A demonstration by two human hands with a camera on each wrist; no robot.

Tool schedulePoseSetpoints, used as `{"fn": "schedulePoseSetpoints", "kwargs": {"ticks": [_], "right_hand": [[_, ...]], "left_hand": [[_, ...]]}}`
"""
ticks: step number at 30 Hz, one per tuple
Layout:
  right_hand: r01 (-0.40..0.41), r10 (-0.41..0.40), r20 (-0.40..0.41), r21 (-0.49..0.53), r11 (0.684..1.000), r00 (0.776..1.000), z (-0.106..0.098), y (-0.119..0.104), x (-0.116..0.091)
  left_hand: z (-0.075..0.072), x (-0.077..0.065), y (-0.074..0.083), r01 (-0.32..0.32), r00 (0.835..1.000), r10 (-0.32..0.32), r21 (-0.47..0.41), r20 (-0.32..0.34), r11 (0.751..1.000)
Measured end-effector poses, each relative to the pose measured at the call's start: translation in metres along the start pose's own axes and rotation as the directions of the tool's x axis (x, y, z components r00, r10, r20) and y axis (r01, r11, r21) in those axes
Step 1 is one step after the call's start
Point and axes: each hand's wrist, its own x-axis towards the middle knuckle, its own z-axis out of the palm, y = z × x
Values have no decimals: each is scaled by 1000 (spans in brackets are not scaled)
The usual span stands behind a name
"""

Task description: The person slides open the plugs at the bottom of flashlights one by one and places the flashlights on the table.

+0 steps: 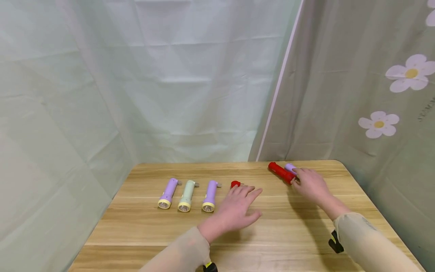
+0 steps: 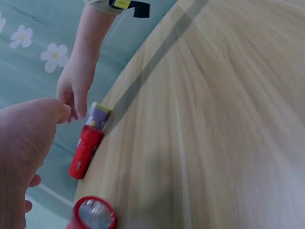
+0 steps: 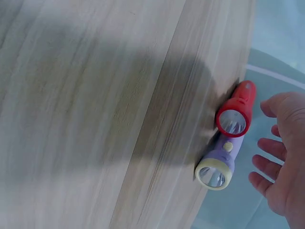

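My left hand (image 1: 236,209) hovers palm down with spread fingers, partly covering a red flashlight (image 1: 235,184) in the head view; the lens end of that flashlight (image 2: 96,214) shows in the left wrist view. At the back right, my right hand (image 1: 310,185) is just above another red flashlight (image 1: 281,172) and a purple flashlight (image 1: 290,168). These two lie side by side in the right wrist view, where my loosely bent fingers (image 3: 269,167) stand apart from them. The purple flashlight (image 3: 217,164) has a pale yellow lens rim.
To the left on the wooden table (image 1: 153,230) lie a purple flashlight (image 1: 170,192), a pale green flashlight (image 1: 187,194) and a second purple flashlight (image 1: 210,193), lenses toward me, each with a metal prong sticking out. Curtains (image 1: 204,94) hang behind the table and along its sides.
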Motion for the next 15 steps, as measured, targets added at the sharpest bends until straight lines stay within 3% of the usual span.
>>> {"fn": "schedulePoseSetpoints", "kwargs": {"ticks": [5, 15], "right_hand": [[34, -34, 1, -15, 999, 999, 9, -3, 9], [6, -6, -1, -44, 999, 1000, 22, -12, 24]], "left_hand": [[12, 10, 11, -22, 999, 21, 23, 24, 999], [26, 28, 30, -34, 999, 33, 16, 38, 999]]}}
